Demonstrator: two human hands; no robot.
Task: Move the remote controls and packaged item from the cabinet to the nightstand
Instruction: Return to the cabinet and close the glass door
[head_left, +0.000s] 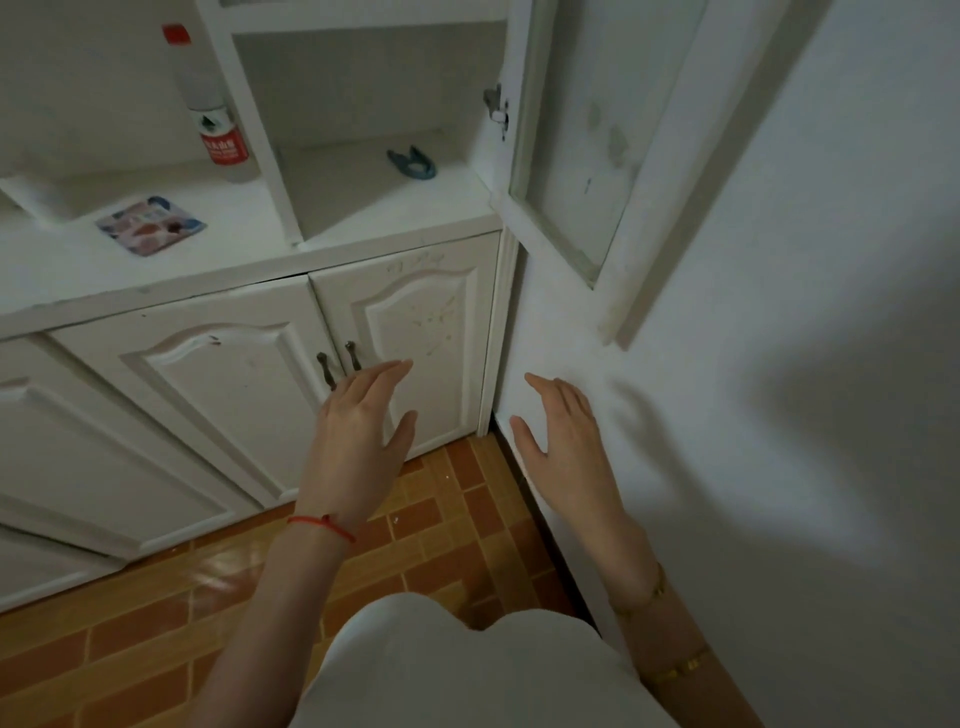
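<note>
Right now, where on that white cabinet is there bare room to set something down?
Bare patches: the open compartment's shelf in front of the blue clip, and the counter in front of the flat packaged item. Crowded only at the back left, around the spray can. Both hands, left hand and right hand, hold nothing.

White counter (249, 270) of the cabinet is running across the upper left, and a flat colourful packaged item (150, 224) is lying on it at about ten o'clock, label up. Just beyond it, toward eleven o'clock, a tall white spray can (215, 104) with a red cap and red label is standing upright against the divider. To its right, at twelve o'clock, the open shelf compartment (332, 208) is holding one small dark blue curved piece (413, 163), sitting apart near the back. Below, an orange tiled floor (156, 623) is showing at six o'clock.
</note>
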